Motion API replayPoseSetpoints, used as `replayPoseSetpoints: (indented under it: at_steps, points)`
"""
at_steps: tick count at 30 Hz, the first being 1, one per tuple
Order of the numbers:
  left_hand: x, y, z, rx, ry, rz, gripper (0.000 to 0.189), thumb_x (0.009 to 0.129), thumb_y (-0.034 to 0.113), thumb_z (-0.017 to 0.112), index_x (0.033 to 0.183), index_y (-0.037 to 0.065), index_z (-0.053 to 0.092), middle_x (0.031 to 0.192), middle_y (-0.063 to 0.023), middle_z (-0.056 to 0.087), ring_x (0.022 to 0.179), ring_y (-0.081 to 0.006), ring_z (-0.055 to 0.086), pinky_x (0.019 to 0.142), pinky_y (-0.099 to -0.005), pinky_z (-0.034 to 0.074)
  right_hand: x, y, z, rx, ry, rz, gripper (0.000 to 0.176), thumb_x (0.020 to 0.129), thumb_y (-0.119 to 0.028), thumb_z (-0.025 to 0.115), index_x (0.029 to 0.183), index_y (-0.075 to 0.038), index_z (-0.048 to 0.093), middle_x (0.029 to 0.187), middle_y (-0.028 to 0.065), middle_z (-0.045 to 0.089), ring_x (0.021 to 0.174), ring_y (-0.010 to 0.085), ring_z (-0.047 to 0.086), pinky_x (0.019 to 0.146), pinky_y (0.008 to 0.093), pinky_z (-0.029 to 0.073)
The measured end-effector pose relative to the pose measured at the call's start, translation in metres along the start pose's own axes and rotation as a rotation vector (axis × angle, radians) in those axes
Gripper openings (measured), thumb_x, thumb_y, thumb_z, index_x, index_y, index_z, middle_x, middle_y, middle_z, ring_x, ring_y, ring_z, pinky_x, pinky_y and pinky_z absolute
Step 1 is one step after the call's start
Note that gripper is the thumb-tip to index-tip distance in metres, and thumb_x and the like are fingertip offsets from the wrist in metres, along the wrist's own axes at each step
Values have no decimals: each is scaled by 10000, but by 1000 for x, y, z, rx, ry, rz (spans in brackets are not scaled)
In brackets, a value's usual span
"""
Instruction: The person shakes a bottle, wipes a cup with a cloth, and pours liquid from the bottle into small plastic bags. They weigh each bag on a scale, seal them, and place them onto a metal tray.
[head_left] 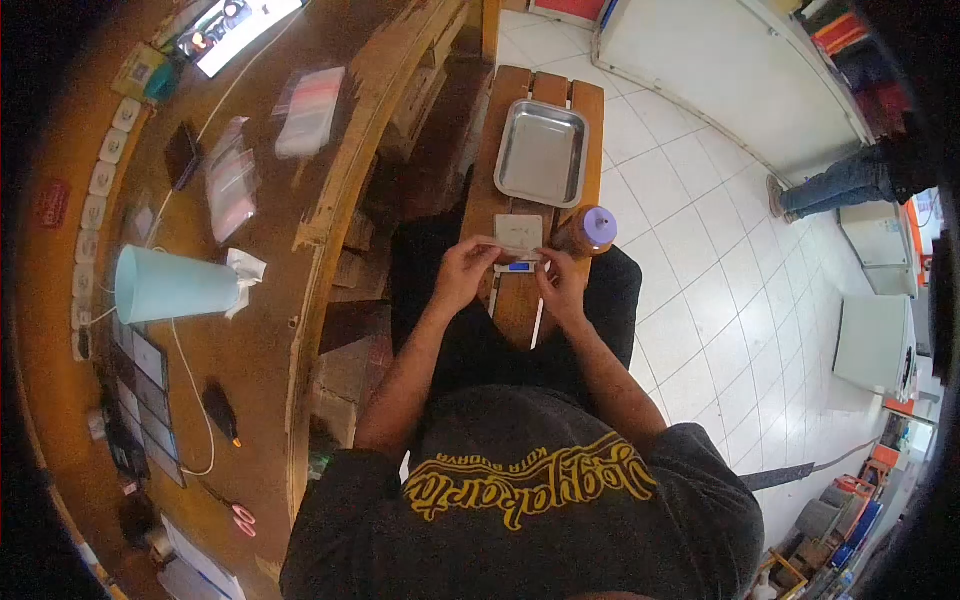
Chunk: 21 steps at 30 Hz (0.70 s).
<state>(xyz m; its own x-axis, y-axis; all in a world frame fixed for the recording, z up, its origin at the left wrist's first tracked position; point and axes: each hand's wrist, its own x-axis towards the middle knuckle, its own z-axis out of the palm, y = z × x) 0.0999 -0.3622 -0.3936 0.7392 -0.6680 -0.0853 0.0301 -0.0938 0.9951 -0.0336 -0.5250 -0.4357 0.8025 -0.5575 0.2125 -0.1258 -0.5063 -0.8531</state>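
My left hand (pixel 468 272) and my right hand (pixel 562 286) come together over a slatted wooden bench, fingertips pinched. Between them stretches a thin, see-through piece of plastic (pixel 518 252), possibly a small bag; its details are too fine to make out. Just below and beyond it lies a small digital scale (pixel 518 230) with a pale square plate and a blue display. A jar with a purple lid (pixel 599 226) stands beside my right hand. Farther along the bench sits a rectangular metal tray (pixel 541 150).
On the wooden table (pixel 270 200) at left are clear plastic bags (pixel 311 112), a light blue tumbler (pixel 175 284) on its side, a lit phone (pixel 235 30), pink-handled scissors (pixel 242 518) and cables. A person's legs (pixel 840 187) show at the far right, on the tiled floor.
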Motion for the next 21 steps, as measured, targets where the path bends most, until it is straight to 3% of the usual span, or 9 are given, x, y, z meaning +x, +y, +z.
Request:
replayPoseSetpoints:
  at_steps: [5, 7, 9, 15, 18, 21]
  points:
    - [29, -20, 24, -54, -71, 23, 174, 980, 146, 623, 1074, 7, 670, 986, -64, 692, 937, -138, 642, 832, -298, 518, 1, -9, -16, -1, 3, -12, 212, 867, -40, 665, 1079, -43, 670, 935, 95, 653, 685, 195, 626, 568, 319, 492]
    - [40, -28, 31, -67, -29, 93, 181, 994, 161, 605, 1056, 3, 666, 983, -81, 705, 949, -148, 656, 866, -299, 510, -6, 0, -19, 11, 26, 29, 193, 869, -41, 662, 1061, -41, 676, 926, 97, 663, 698, 208, 642, 575, 324, 500]
    - [45, -33, 35, -51, 20, 56, 185, 994, 170, 607, 1056, 5, 664, 981, -78, 703, 944, -148, 657, 863, -297, 510, -15, 9, -25, -38, 124, -20, 150, 897, -32, 653, 1041, -10, 686, 851, 75, 670, 670, 93, 610, 592, 247, 475]
    - [55, -64, 51, -110, 131, 40, 203, 1001, 194, 601, 1072, 10, 648, 983, -80, 701, 932, -154, 661, 847, -296, 508, -42, 32, -50, -80, 36, 104, 119, 919, -39, 632, 1018, 9, 678, 833, 72, 652, 690, 95, 610, 609, 245, 468]
    - [64, -115, 59, -75, 176, 30, 220, 1003, 208, 597, 1086, 8, 641, 987, -92, 701, 932, -166, 663, 841, -306, 508, -52, 48, -52, -37, 24, 123, 110, 926, -33, 623, 1011, 16, 673, 826, 61, 641, 698, 91, 607, 610, 249, 466]
    - [66, -116, 57, -31, 201, 57, 235, 995, 214, 609, 1098, 4, 637, 1004, -112, 703, 953, -194, 667, 854, -323, 508, -56, 46, -54, -30, 21, 148, 107, 927, -21, 614, 1008, 17, 672, 828, 53, 645, 697, 92, 606, 612, 257, 472]
